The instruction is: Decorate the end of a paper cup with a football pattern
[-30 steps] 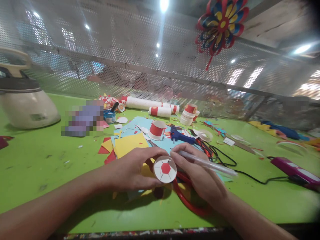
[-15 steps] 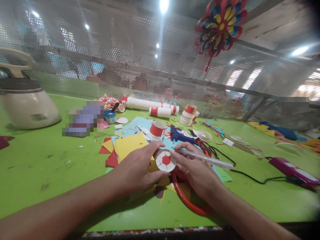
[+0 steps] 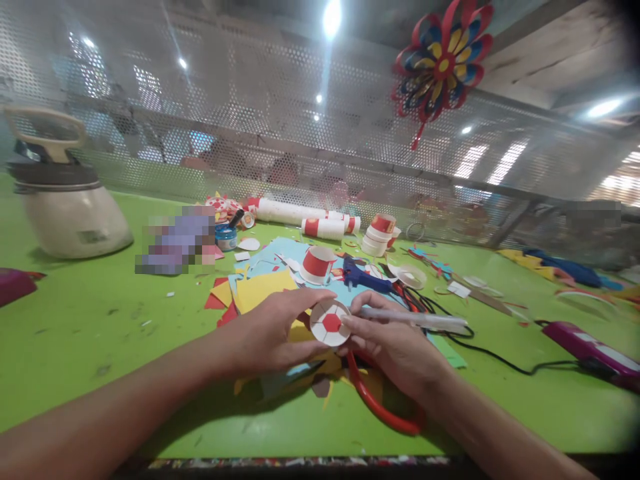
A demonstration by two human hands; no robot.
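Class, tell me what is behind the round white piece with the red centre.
Past the round white piece, yellow paper shows toward the left hand and a curved red tube below. Whatever lies directly behind it is covered, including any fingers there.

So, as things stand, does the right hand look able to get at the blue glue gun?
Probably yes: the blue glue gun lies just beyond the right hand, mostly uncovered. That hand, though, holds a clear pen and touches the white disc, so it may need freeing first.
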